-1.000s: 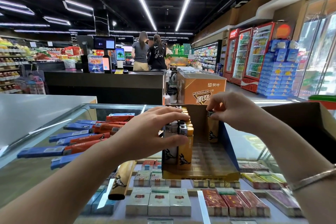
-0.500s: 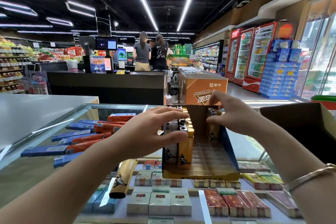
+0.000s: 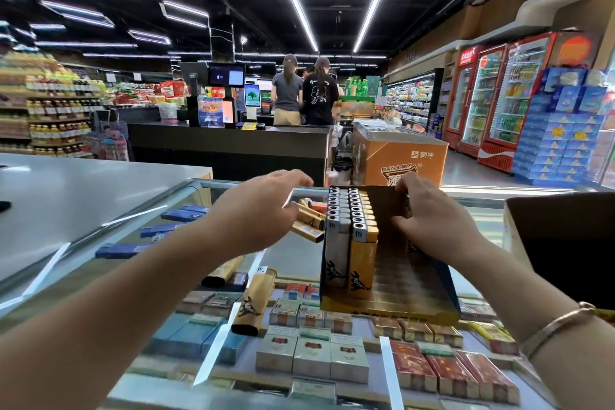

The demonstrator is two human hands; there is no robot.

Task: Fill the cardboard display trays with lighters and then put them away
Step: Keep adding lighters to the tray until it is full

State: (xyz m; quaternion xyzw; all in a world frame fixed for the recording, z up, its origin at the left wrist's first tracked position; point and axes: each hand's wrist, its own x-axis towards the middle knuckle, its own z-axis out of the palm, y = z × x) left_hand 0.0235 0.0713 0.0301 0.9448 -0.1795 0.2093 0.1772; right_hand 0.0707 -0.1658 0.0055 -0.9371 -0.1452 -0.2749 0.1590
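**Tray half filled on the glass counter**

Nearest you, cigarette packs (image 3: 312,354) in grey, red and blue lay in rows under the glass counter top (image 3: 293,253). On that glass, just left of the tray, lay a loose brown lighter with a black kangaroo print (image 3: 254,301).

Your tray, a gold and blue cardboard display tray (image 3: 392,304), stood on the counter in front of you, slightly right of centre. Its left side held two rows of upright lighters, one white row and one orange row (image 3: 351,233); its right side showed bare ribbed cardboard.

Your right hand (image 3: 432,220), with a thin gold bangle (image 3: 555,323) at the wrist, was inside the tray's right part. Its fingers curled down near the back wall; you could not tell from this view whether they pinched a lighter.

Your left hand (image 3: 256,210) hovered left of the tray with fingers straight and slightly spread, holding nothing. Beneath and beyond it lay a small heap of loose gold and brown lighters (image 3: 307,221), and further left some flat blue lighters (image 3: 159,230).

To your far right stood an open dark brown cardboard box (image 3: 562,243). Beyond the counter were an orange chest freezer (image 3: 399,156), a black checkout desk (image 3: 229,146) with people standing at it, and red drink coolers (image 3: 499,96).
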